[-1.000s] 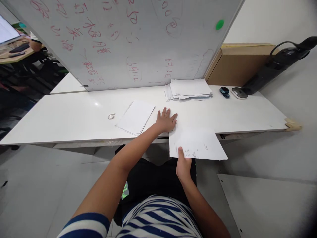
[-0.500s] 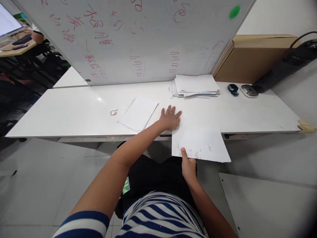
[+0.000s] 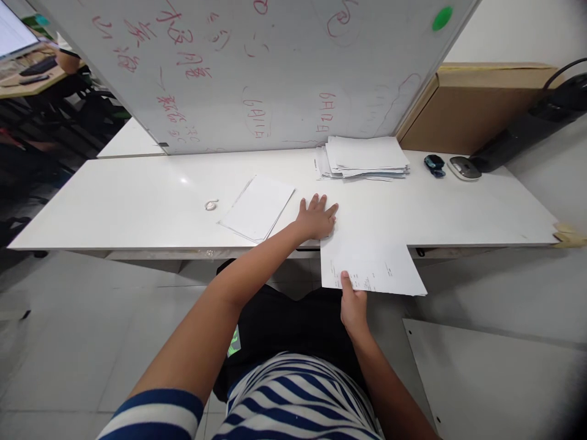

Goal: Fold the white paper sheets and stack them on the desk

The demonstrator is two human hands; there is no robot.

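My left hand (image 3: 316, 219) lies flat with fingers spread, at the left edge of a sheet of printed paper (image 3: 373, 260) that overhangs the front of the white desk (image 3: 137, 201). The paper's near edge is pinched by my right hand (image 3: 353, 308), thumb on top and fingers underneath. Faint print shows on the part nearest me. To the left of my left hand, a few loose white sheets (image 3: 259, 208) rest slightly askew. A thicker stack of paper (image 3: 367, 156) sits at the back of the desk, against the whiteboard.
A whiteboard (image 3: 284, 73) with red writing stands along the desk's back. On the right are a dark watch (image 3: 434, 165), a computer mouse (image 3: 464, 168), a cardboard box (image 3: 477, 113) and a black cylindrical object (image 3: 541, 125). A small whitish item (image 3: 211, 205) lies on the left.
My right hand has shifted slightly up and to the right, still gripping the paper's near edge. The left hand stays flat in its place; the view has tilted a little.
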